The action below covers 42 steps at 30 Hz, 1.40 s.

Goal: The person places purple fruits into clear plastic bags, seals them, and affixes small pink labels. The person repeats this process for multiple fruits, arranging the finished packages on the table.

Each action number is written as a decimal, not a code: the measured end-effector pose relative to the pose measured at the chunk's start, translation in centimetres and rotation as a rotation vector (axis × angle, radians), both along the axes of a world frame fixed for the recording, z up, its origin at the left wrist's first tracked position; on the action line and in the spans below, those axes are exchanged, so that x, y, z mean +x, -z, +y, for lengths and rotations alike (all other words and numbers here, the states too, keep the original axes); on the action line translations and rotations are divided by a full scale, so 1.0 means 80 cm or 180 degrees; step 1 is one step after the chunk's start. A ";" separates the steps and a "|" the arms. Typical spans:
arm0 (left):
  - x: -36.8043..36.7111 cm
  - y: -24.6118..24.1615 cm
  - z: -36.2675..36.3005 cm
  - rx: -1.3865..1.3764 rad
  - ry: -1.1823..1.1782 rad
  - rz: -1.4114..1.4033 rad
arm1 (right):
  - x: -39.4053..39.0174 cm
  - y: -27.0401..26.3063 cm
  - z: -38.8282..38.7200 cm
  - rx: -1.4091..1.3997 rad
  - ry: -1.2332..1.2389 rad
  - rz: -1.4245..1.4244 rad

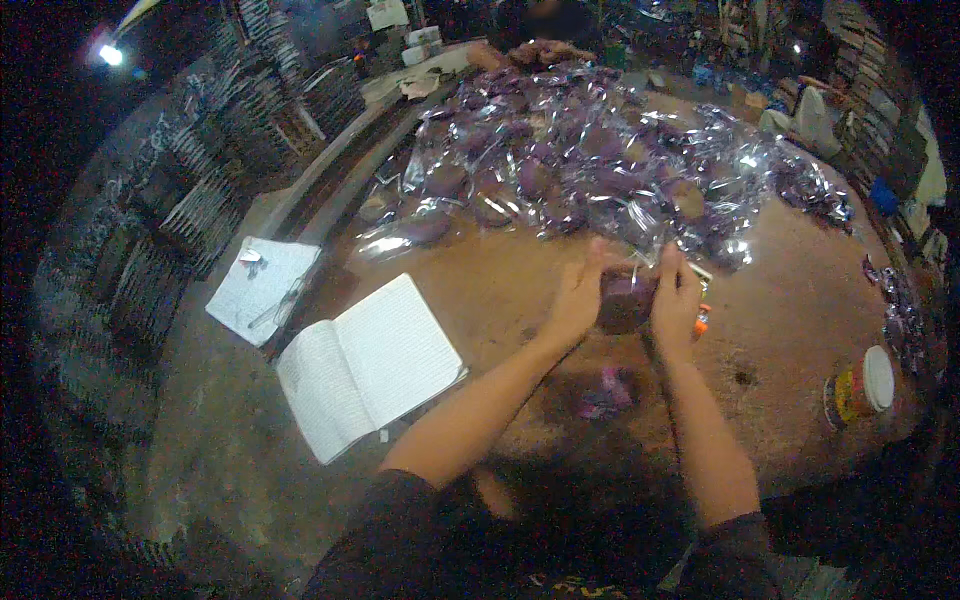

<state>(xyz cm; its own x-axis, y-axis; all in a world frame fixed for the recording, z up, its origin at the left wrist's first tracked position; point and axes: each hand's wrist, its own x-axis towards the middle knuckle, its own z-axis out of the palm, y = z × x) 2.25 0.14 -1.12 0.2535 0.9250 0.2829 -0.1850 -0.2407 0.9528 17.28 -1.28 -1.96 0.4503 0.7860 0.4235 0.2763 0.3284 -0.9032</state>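
My left hand and my right hand are at either side of a dark purple item in clear plastic wrap, and both appear to hold it over the brown table. The fingertips are partly blurred against the shiny wrap. Just beyond them spreads a large heap of purplish items in clear wrappers. An orange object shows beside my right hand; its kind is unclear. Between my forearms lies a small dark and pink thing near the table's front edge.
An open lined notebook lies at the left, beside a paper sheet with a pen on it. At the right stand a lidded tub and a small group of wrapped items. Another person's hands are at the far edge.
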 end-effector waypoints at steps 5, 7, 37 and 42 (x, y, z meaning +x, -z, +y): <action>-0.002 -0.004 0.002 0.0645 -0.0550 0.0786 | 0.006 0.013 0.012 -0.0162 0.0017 0.0148; 0.000 0.000 0.001 0.0536 -0.0036 0.0438 | 0.009 0.019 0.019 0.0150 -0.0038 0.0072; 0.013 0.001 -0.009 -0.0076 -0.0451 0.0085 | -0.003 0.017 0.011 0.0327 -0.0106 -0.0107; 0.008 -0.005 -0.013 0.0468 -0.0802 0.0331 | -0.002 0.005 0.002 0.0197 -0.0040 -0.0235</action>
